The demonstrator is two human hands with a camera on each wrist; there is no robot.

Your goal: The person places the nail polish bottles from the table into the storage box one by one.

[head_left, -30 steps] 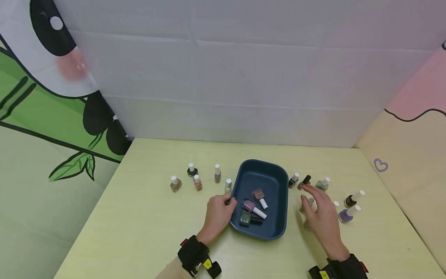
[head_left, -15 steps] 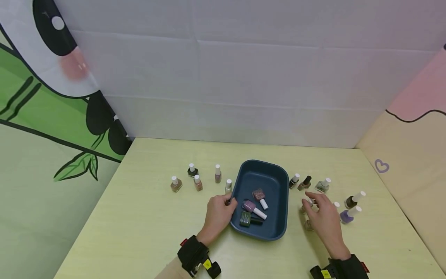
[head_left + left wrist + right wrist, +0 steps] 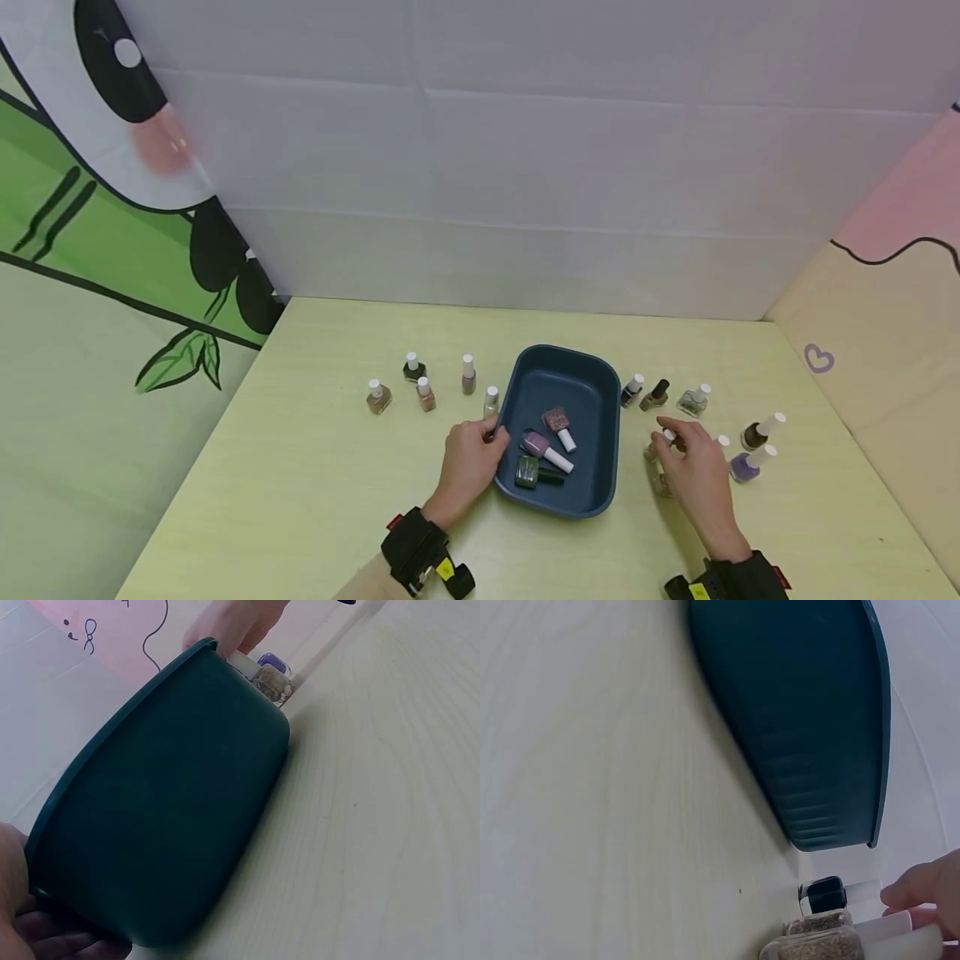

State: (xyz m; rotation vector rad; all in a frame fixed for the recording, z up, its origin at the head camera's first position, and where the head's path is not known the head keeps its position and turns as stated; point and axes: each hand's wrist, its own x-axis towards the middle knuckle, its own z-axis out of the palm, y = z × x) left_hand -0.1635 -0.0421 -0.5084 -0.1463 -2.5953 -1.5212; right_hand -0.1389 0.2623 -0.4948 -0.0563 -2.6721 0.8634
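Note:
My left hand (image 3: 471, 457) grips the left rim of a dark blue tray (image 3: 596, 454), thumb over the edge and fingers beneath in the left wrist view. Inside lie a pink glitter nail polish bottle (image 3: 556, 418), a purple one (image 3: 535, 442) and a green one (image 3: 527, 472). To the tray's right, my right hand (image 3: 699, 472) pinches the white cap of a glittery nail polish bottle (image 3: 650, 453), its thumb and forefinger around the cap. Another glitter bottle (image 3: 663, 486) stands just nearer, partly hidden by the hand.
More nail polish bottles stand right of the tray, among them a dark-capped one (image 3: 655, 394), a clear one (image 3: 692, 402), a black one (image 3: 753, 434) and a purple one (image 3: 745, 467). Several others, including a brownish bottle (image 3: 378, 398), stand on the table (image 3: 300, 467) at left.
My right hand has come down a little from above the bottles, and its thumb and forefinger have closed on a white cap. The left hand and tray have stayed put.

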